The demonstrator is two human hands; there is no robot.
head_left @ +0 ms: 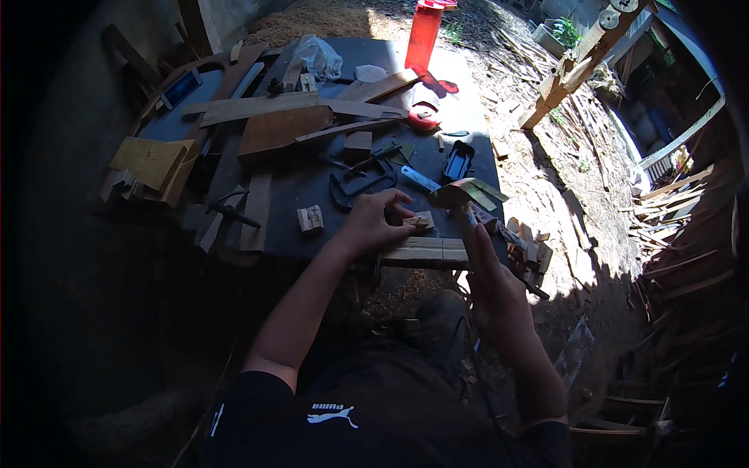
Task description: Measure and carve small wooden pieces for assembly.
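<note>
My right hand (pixel 499 300) is wrapped round the handle of a claw hammer (pixel 468 193), its head raised above the right part of the table's near edge. My left hand (pixel 370 226) pinches a small wooden block (pixel 419 221) between thumb and fingers. Just below that block, a pale wooden board (pixel 429 249) lies along the near edge. Beyond my left hand sits a dark C-clamp (pixel 361 186). Another small block with dark marks (pixel 310 219) stands to the left of my left wrist.
Wood offcuts and planks (pixel 285 129) cover the table's left and far side. A red bottle (pixel 424 35) stands at the back, with a red tape measure (pixel 424 117) in front. A black tray (pixel 459 160) lies at right. A wooden post (pixel 573 74) rises beyond the table.
</note>
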